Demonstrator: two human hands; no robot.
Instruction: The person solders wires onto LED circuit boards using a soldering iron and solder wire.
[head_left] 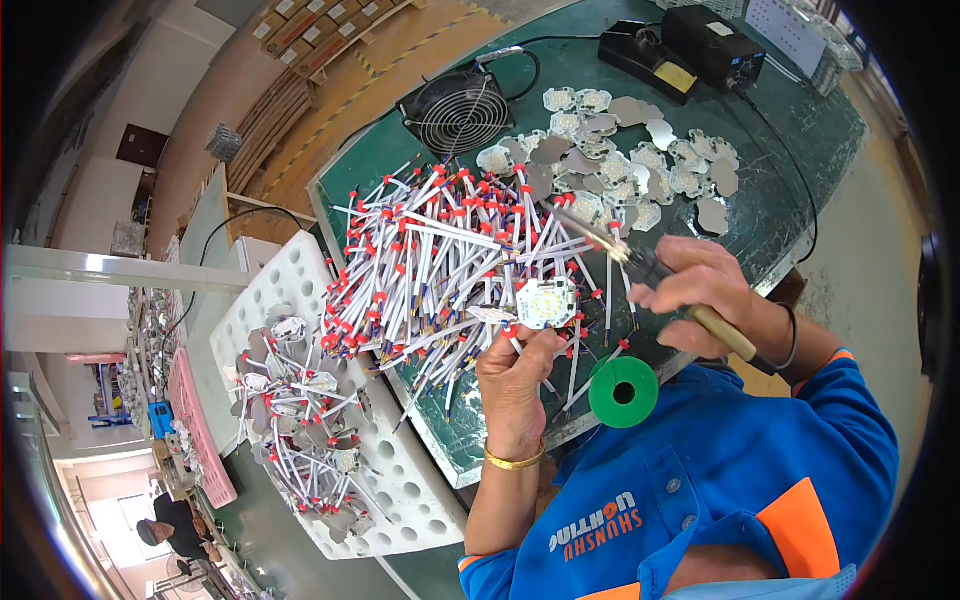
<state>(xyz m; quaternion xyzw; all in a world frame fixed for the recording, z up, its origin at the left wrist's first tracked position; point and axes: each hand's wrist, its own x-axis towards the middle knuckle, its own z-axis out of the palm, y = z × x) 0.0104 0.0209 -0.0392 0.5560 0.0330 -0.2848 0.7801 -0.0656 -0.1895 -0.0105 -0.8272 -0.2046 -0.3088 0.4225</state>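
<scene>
My left hand (515,385) is closed in a pinch at the lower edge of a small white LED board (547,302). A white wire lead with a red collar (512,335) shows at the same fingertips; whether it joins the board I cannot tell. Around them spreads a big pile of such wire leads (440,250), with a second board (492,314) lying close by. My right hand (705,295) grips a soldering iron (722,333) with a tan handle. Its metal tip, smeared by motion, points up and left above the board. A green solder spool (603,402) stands near my body, between the hands.
Loose LED boards (650,165) cover the far part of the green table (780,180). Behind are a black fan (460,118) and a black soldering station (712,48) with a trailing cord. At left, a white foam tray (405,500) carries wired boards. Another person (180,525) is far off.
</scene>
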